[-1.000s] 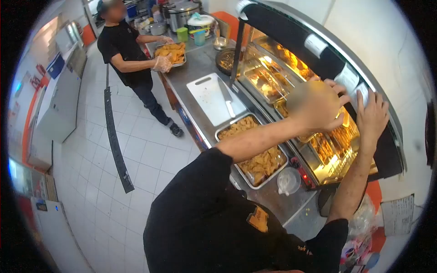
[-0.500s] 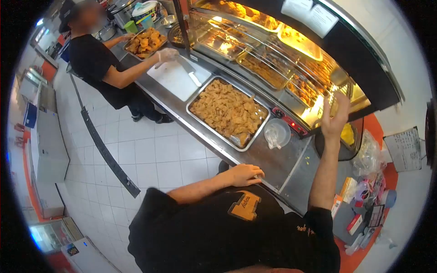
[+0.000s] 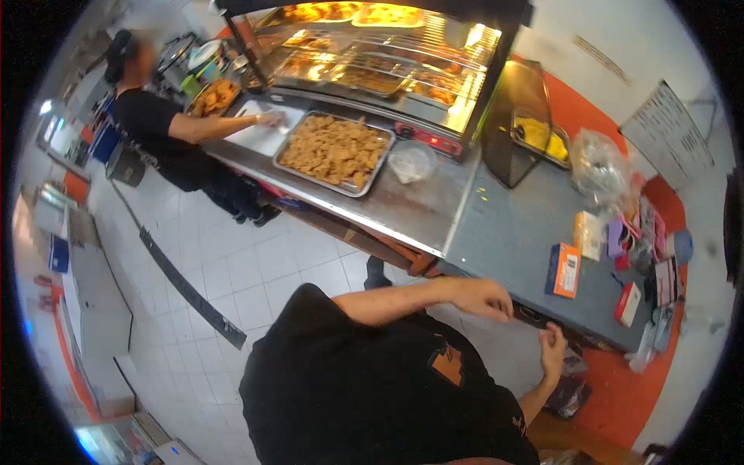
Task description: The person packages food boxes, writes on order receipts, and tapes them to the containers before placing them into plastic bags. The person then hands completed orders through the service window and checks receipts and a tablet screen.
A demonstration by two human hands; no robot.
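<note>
My left hand [image 3: 482,298] is held in front of my body by the near edge of the grey table [image 3: 496,225]. Its fingers droop loosely, and I see nothing in them. My right hand [image 3: 552,349] is just beyond it, below the table's front edge, fingers bent and apart with nothing visible between them. A gap separates the two hands. Nearest to them on the table are an orange and white box [image 3: 563,270] and a red and white box [image 3: 628,304]. Dark items [image 3: 568,395] lie low beneath my right hand, too unclear to name.
A tray of fried pieces [image 3: 335,153] and a plastic bowl [image 3: 412,162] stand before the heated display case [image 3: 380,66]. Beyond a mesh cover [image 3: 515,128] is a tray of yellow food [image 3: 540,138]. A co-worker [image 3: 167,128] reaches over a white cutting board [image 3: 260,138] at left.
My right hand has come down from the display case to below the table edge. My left hand has moved right, off the counter edge. My view has turned right, showing more of the grey table.
</note>
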